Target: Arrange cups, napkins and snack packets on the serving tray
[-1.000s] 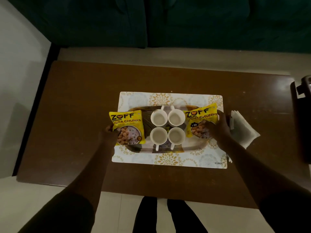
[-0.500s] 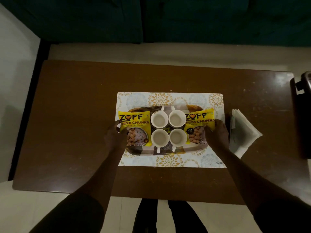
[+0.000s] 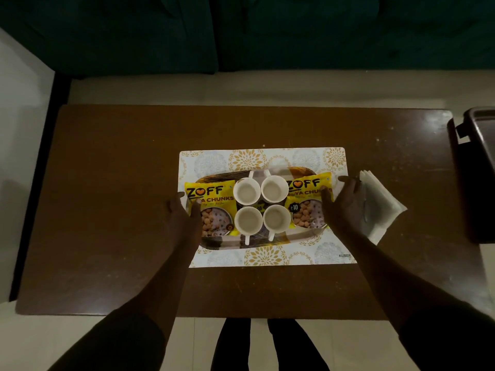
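A patterned serving tray (image 3: 219, 243) lies on a floral placemat (image 3: 267, 258). Several white cups (image 3: 247, 190) stand in a tight square at its middle. A yellow snack packet (image 3: 211, 199) lies flat on the tray's left end, and a second yellow packet (image 3: 305, 191) lies on the right end, both touching the cups. My left hand (image 3: 182, 218) is at the left packet's outer edge with its thumb on the packet. My right hand (image 3: 345, 207) has its fingers spread, thumb resting on the right packet. A stack of white napkins (image 3: 380, 207) lies on the table just right of my right hand, off the tray.
The brown table (image 3: 120, 196) reaches well left of and behind the placemat. A dark metal container (image 3: 479, 170) sits at the table's right edge. A teal sofa (image 3: 241, 30) stands beyond the far edge. My legs show below the near edge.
Both packets moved inward and came down flat on the tray ends beside the cups. My fingers have spread and loosened from the packets.
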`<action>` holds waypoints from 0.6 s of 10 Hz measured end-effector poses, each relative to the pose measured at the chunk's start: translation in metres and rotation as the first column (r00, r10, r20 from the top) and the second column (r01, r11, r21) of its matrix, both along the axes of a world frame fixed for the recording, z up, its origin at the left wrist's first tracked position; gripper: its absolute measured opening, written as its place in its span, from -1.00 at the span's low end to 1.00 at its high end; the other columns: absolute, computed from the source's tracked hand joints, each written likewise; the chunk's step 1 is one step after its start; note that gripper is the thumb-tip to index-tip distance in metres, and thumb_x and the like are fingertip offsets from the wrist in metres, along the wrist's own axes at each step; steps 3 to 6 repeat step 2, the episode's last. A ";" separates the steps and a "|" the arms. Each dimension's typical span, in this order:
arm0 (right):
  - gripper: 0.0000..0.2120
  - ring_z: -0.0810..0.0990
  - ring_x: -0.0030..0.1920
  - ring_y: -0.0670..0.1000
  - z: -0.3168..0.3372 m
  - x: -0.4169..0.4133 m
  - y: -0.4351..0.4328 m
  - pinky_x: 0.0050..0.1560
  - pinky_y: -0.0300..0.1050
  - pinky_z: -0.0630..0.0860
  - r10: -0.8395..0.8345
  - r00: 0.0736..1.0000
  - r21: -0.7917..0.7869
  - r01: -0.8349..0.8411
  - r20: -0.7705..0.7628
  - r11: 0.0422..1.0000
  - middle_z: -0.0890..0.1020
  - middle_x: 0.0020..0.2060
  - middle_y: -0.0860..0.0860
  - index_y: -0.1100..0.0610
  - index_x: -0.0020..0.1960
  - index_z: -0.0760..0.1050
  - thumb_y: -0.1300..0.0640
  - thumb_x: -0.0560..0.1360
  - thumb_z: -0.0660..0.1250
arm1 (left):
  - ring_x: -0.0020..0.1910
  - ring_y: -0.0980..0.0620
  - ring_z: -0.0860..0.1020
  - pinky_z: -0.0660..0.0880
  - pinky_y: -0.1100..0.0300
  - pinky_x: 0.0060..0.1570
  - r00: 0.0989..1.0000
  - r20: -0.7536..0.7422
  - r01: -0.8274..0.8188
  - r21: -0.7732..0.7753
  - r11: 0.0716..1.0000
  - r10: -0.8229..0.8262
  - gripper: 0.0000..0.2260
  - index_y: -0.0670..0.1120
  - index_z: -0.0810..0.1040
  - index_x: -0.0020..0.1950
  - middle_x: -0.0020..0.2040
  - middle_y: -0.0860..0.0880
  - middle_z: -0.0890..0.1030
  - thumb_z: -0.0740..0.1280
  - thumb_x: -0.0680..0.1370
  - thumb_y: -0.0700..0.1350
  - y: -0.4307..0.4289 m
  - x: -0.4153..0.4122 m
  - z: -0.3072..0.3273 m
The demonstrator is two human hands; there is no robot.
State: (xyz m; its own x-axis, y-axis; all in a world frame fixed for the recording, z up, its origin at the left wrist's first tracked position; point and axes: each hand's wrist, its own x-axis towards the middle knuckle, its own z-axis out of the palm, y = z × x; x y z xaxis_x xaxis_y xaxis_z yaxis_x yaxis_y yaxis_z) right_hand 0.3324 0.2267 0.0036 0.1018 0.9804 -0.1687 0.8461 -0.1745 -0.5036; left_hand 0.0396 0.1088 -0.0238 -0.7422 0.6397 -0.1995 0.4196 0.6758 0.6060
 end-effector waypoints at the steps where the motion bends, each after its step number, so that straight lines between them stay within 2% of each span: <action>1: -0.60 0.38 0.32 0.22 0.012 -0.005 0.008 0.32 0.20 0.37 0.093 0.996 0.087 -0.093 0.012 0.992 0.41 0.26 0.22 0.22 0.29 0.33 0.07 0.54 0.30 | 0.31 -0.27 0.37 0.35 -0.15 0.22 0.980 -0.176 0.090 0.010 0.996 -0.087 -0.61 -0.13 0.42 0.33 0.31 -0.26 0.43 0.34 0.55 -0.03 0.009 0.010 0.013; 2: -0.60 0.36 0.34 0.17 0.028 -0.014 0.010 0.32 0.07 0.35 0.244 0.970 0.103 -0.245 0.022 0.964 0.41 0.31 0.18 0.19 0.33 0.35 0.10 0.53 0.30 | 0.31 -0.26 0.36 0.36 -0.17 0.21 0.927 -0.281 0.265 0.029 0.964 -0.247 -0.59 -0.11 0.40 0.38 0.33 -0.24 0.42 0.32 0.56 -0.03 0.020 0.024 0.029; 6: -0.60 0.36 0.34 0.17 0.028 -0.014 0.010 0.32 0.07 0.35 0.244 0.970 0.103 -0.245 0.022 0.964 0.41 0.31 0.18 0.19 0.33 0.35 0.10 0.53 0.30 | 0.31 -0.26 0.36 0.36 -0.17 0.21 0.927 -0.281 0.265 0.029 0.964 -0.247 -0.59 -0.11 0.40 0.38 0.33 -0.24 0.42 0.32 0.56 -0.03 0.020 0.024 0.029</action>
